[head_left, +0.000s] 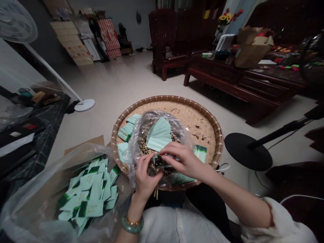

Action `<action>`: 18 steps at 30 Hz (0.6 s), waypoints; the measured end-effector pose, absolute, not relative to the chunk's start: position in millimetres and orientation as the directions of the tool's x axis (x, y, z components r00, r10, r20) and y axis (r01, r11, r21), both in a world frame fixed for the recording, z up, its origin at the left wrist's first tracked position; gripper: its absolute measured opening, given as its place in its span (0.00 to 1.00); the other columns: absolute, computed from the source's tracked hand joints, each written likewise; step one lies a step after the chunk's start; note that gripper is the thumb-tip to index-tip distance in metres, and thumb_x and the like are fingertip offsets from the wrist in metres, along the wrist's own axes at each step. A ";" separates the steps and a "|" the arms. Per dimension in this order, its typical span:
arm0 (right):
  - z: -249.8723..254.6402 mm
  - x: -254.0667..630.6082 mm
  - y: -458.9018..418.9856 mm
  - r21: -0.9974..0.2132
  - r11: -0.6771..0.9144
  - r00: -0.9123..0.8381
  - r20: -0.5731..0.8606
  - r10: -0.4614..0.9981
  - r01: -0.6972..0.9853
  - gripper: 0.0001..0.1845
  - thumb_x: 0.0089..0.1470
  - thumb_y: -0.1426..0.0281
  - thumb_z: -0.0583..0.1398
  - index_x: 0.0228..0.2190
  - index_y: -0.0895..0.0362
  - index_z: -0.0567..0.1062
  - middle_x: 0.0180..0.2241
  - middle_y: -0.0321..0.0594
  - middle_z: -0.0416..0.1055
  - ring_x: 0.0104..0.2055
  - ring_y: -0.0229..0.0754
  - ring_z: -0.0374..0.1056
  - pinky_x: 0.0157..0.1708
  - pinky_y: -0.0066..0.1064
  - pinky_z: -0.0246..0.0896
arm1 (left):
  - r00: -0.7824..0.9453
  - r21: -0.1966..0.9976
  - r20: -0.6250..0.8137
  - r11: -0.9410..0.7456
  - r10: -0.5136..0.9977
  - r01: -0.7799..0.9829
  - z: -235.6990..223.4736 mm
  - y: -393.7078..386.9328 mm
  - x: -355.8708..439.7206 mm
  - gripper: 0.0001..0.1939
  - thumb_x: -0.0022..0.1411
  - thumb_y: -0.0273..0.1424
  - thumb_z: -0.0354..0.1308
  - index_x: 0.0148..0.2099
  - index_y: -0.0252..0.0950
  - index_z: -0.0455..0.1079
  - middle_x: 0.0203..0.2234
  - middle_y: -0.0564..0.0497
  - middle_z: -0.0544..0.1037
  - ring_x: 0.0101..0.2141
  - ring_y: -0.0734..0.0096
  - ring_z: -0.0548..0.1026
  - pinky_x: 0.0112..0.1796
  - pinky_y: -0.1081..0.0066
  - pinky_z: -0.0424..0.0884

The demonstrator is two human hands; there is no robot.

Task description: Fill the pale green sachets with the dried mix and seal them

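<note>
Pale green paper packets (159, 134) fan out inside a clear plastic bag (184, 133), above a speckled dry mix (146, 151), on a round woven bamboo tray (202, 125). The left hand (146, 177) and right hand (183, 160) hold their grips together at the bag; what they pinch is hard to make out. More packets (88, 192) lie in a second bag (32, 189).

The left hand (146, 177) rises from a bent wrist (134, 210), its fingers (149, 162) curled inward, while the right hand (182, 160) reaches across palm down (its forearm (240, 199) slants out toward the lower right). Both hands pinch inward, almost meeting.
</note>
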State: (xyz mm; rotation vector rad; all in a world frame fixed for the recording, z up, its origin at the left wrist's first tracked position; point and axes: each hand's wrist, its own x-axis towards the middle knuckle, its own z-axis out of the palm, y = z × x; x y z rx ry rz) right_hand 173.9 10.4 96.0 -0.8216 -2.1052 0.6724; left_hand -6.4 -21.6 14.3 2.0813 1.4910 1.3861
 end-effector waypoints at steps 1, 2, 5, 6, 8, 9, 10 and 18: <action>96.2 174.0 7.2 -0.662 0.680 -0.527 0.473 0.706 0.316 0.08 0.58 0.68 0.57 0.39 0.57 0.74 0.35 0.43 0.72 0.39 0.41 0.67 0.40 0.33 0.64 | 0.036 0.622 0.588 -0.480 0.808 0.619 15.1 -22.4 -7.1 0.25 0.53 0.28 0.62 0.54 0.38 0.64 0.42 0.45 0.71 0.44 0.60 0.72 0.44 0.60 0.72; 95.5 173.6 3.6 -0.631 0.708 -0.556 0.480 0.678 0.317 0.10 0.57 0.65 0.58 0.39 0.57 0.74 0.36 0.44 0.71 0.39 0.41 0.67 0.40 0.33 0.65 | 0.038 0.601 0.614 -0.499 0.788 0.624 15.4 -23.2 -7.7 0.25 0.53 0.29 0.61 0.54 0.38 0.64 0.41 0.45 0.70 0.43 0.60 0.72 0.44 0.60 0.72; 88.8 170.9 -6.8 -0.484 0.765 -0.625 0.454 0.635 0.425 0.13 0.56 0.62 0.59 0.38 0.58 0.74 0.37 0.47 0.71 0.38 0.43 0.67 0.35 0.33 0.65 | 0.051 0.562 0.655 -0.530 0.754 0.635 14.2 -24.7 -8.8 0.25 0.56 0.32 0.60 0.56 0.38 0.63 0.42 0.44 0.70 0.43 0.60 0.72 0.45 0.59 0.71; 86.3 170.1 -8.9 -0.445 0.763 -0.630 0.438 0.642 0.468 0.10 0.58 0.64 0.57 0.36 0.58 0.73 0.36 0.47 0.71 0.36 0.43 0.67 0.33 0.32 0.64 | 0.048 0.558 0.659 -0.530 0.751 0.638 13.5 -24.7 -9.0 0.25 0.56 0.32 0.60 0.56 0.38 0.63 0.42 0.44 0.70 0.43 0.60 0.72 0.45 0.59 0.71; 83.6 169.8 -9.7 -0.453 0.741 -0.617 0.417 0.667 0.495 0.09 0.60 0.71 0.53 0.33 0.59 0.72 0.33 0.45 0.71 0.34 0.41 0.67 0.31 0.29 0.63 | 0.035 0.575 0.645 -0.516 0.763 0.635 12.8 -23.9 -9.8 0.26 0.54 0.33 0.61 0.56 0.38 0.64 0.42 0.44 0.70 0.44 0.59 0.71 0.46 0.58 0.70; 84.1 170.7 -8.5 -0.500 0.724 -0.605 0.411 0.682 0.475 0.09 0.60 0.73 0.52 0.33 0.59 0.72 0.32 0.45 0.71 0.33 0.40 0.67 0.31 0.28 0.63 | 0.032 0.604 0.621 -0.504 0.783 0.618 13.1 -23.1 -10.7 0.28 0.52 0.34 0.63 0.55 0.37 0.65 0.43 0.43 0.70 0.45 0.58 0.71 0.47 0.57 0.69; 85.8 172.2 -6.4 -0.561 0.699 -0.592 0.402 0.699 0.444 0.07 0.59 0.74 0.53 0.33 0.59 0.71 0.31 0.44 0.71 0.33 0.39 0.67 0.31 0.27 0.63 | 0.030 0.653 0.576 -0.482 0.817 0.584 13.9 -22.2 -11.9 0.29 0.50 0.35 0.65 0.55 0.37 0.66 0.44 0.43 0.70 0.47 0.56 0.70 0.48 0.57 0.68; 100.7 179.8 9.1 -0.832 0.397 -0.546 0.140 0.826 0.387 0.01 0.49 0.73 0.60 0.29 0.59 0.72 0.29 0.38 0.71 0.29 0.36 0.66 0.28 0.24 0.61 | 0.110 0.987 -0.161 0.160 0.981 0.021 29.2 -20.2 -13.0 0.13 0.47 0.36 0.65 0.33 0.32 0.74 0.25 0.50 0.78 0.27 0.69 0.75 0.31 0.72 0.71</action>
